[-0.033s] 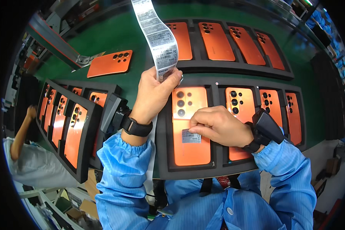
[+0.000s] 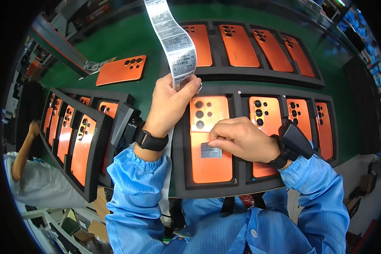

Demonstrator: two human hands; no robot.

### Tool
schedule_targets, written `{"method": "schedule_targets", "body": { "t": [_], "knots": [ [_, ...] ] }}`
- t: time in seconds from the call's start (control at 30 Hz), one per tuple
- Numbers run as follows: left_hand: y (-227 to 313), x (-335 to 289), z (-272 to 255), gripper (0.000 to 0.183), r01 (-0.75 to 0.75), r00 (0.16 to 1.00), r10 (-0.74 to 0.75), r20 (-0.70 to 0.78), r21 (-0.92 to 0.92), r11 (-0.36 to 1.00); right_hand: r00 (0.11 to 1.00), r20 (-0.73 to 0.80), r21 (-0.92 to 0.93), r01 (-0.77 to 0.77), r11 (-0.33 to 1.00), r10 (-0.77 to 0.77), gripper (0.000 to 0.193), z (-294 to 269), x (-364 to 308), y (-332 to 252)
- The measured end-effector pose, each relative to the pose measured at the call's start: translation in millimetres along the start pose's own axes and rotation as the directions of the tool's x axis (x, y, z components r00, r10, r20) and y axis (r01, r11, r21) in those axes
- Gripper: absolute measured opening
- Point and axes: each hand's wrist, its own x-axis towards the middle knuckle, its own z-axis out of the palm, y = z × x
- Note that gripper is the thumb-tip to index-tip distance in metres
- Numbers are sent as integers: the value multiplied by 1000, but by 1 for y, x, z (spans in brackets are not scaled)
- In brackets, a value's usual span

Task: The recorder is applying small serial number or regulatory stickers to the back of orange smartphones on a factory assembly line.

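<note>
A long strip of silvery printed labels curls upward from my left hand, whose thumb and fingers are closed on its lower end. Below and to the right, my right hand is closed in a pinch at the upper edge of a small grey label. That label lies on the back of an orange phone, seated camera side up in a black foam tray. My right fingertips are partly hidden by the hand itself. Next to them, another orange phone is partly covered by my right hand and wrist.
A second foam tray of orange phones lies behind. More phone trays overlap on the left, one tilted. A loose orange phone rests on the green table near a metal arm. Another person's arm shows far left.
</note>
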Motion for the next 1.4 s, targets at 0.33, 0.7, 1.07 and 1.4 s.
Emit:
{"method": "schedule_targets", "body": {
  "t": [0.33, 0.7, 1.07, 1.4],
  "knots": [
    [-1, -1, -1, 16, -18, 1000, 18, 3, 4, 1000, 1000, 8, 5, -9, 1000, 9, 15, 0, 0, -1],
    [-1, 0, 0, 17, 6, 1000, -6, -7, 20, 1000, 1000, 8, 0, -3, 1000, 3, 12, -2, -1, -1],
    [0, -2, -1, 15, 7, 1000, -8, -18, -26, 1000, 986, -36, -144, 157, 977, -164, 11, 5, -6, -1],
    [-3, -2, -1, 13, -15, 1000, 15, 2, -98, 995, 922, -155, -775, 109, 623, -355, 67, 2, 21, 0]
  ]
}}
